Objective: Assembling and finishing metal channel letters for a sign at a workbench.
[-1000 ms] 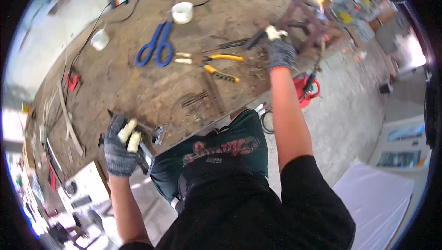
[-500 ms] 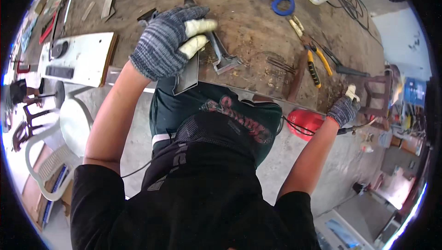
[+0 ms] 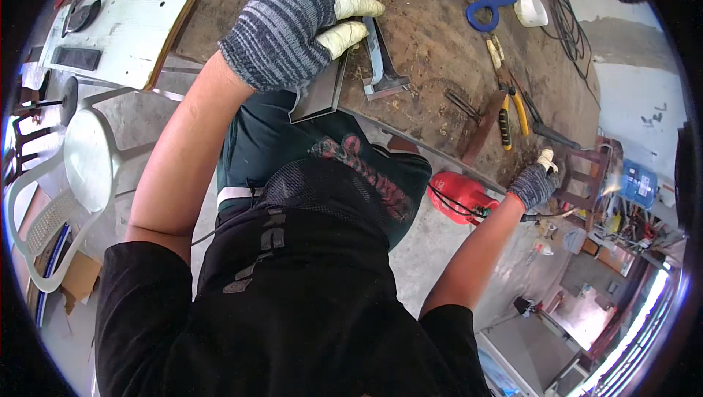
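Note:
My left hand [image 3: 293,31], in a grey striped knit glove with pale wraps on two fingers, lies over a grey metal channel [image 3: 320,97] at the bench's front edge. Its fingers curl across the channel, which sticks out on both sides of the hand. Just right of them rests an angled metal bracket [image 3: 381,79]. My right hand [image 3: 535,181], gloved alike, is closed at the bench's right corner. What it grips is hidden; a hose with a metal fitting [image 3: 553,215] shows beside it.
On the wooden bench [image 3: 417,38] lie blue-handled scissors [image 3: 480,2], a white tape roll [image 3: 531,11], yellow-black pliers [image 3: 512,115] and coiled cable [image 3: 564,16]. A white board [image 3: 117,35] is at left, a white chair [image 3: 88,155] below it. Under the bench stands a red cylinder [image 3: 458,196].
The view has shifted, so the bench things sit further right and the chair further left. My left hand stays over the channel; my right hand stays at the corner.

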